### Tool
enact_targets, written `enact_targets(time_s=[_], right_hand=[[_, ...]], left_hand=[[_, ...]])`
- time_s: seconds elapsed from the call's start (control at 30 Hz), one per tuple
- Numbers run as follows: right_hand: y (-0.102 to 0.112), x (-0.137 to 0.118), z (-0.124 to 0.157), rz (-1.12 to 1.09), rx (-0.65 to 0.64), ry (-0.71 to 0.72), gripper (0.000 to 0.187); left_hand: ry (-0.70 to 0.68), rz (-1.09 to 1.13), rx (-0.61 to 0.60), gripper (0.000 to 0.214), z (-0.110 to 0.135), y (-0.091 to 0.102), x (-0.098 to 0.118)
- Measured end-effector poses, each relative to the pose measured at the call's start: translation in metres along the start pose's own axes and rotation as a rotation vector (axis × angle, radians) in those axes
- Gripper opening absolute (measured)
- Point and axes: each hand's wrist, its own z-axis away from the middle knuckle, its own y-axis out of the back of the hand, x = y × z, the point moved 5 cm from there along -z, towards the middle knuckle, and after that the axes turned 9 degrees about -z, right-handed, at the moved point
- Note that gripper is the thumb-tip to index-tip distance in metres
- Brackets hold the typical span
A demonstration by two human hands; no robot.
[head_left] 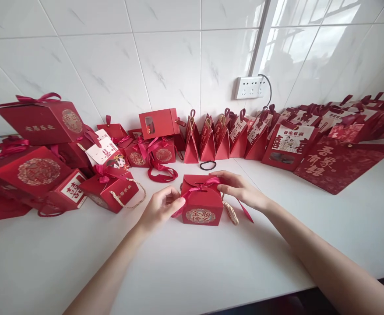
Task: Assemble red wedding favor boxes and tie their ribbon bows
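Note:
A small red gift box [202, 214] with a round gold-lettered emblem stands upright on the white counter in front of me. Across its slotted top lies a crimson ribbon [196, 189], crossed over at the middle. My left hand [160, 204] is at the box's left side, fingers curled and thumb against the ribbon's left end. At the upper right edge, my right hand [239, 190] has the ribbon's other side between thumb and fingers, and a loose tail hangs below it. A twisted cream rope handle [231, 213] droops beside the box on the right.
Stacked red gift boxes [30, 170] fill the left, with a rope-handled box [111, 190] nearest. Triangular red boxes [208, 146] line the back, continuing into red bags [339, 164] on the right. A black hair tie [208, 165] lies behind; a power strip [251, 87] is on the tiled wall.

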Motion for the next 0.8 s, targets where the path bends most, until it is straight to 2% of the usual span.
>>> enact_targets(time_s=[0.1,0.2,0.43,0.5,0.63,0.8], right_hand=[[0.006,0.002,-0.002,0.072,0.072,0.003,0.036],[0.011,0.005,-0.003,0.121,0.125,-0.008,0.041],[0.015,0.004,-0.002,0.075,0.113,-0.119,0.041],[0.015,0.001,-0.002,0.013,0.113,-0.113,0.039],[0.015,0.001,-0.002,-0.072,0.102,-0.119,0.037],[0.013,0.007,0.0,-0.11,0.083,-0.177,0.039]], left_hand=[[0.061,0.087,-0.111,0.037,0.001,-0.004,-0.001],[0.097,0.118,-0.158,0.041,0.0,-0.002,-0.003],[0.146,0.138,-0.227,0.046,-0.001,0.004,-0.006],[0.134,0.112,-0.199,0.041,-0.001,0.006,-0.005],[0.012,0.062,-0.026,0.031,-0.002,0.013,-0.001],[-0.097,-0.083,-0.072,0.031,0.0,0.006,0.006]])
